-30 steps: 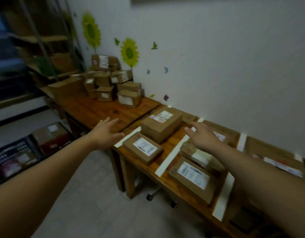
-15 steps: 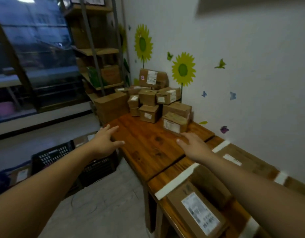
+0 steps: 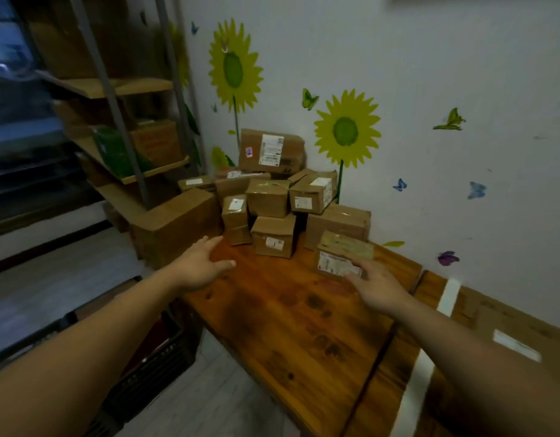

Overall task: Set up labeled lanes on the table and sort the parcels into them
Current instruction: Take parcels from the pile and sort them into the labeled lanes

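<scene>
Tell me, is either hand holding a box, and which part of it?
Nothing is held. The left hand is open in the air; the right hand has straight fingers reaching the front label of the nearest parcel, not curled round it.

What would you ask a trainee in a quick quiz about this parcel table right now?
1. What colour are the lane strips stuck across the table?
2. True or false: the left hand is gripping a box.
3. The right hand stretches its fingers toward which of these?
A. the lane strips
B. the front parcel of the pile by the wall
C. the left hand

Key: 1 white. 2 false: the left hand is open and holds nothing. 3 B.
</scene>
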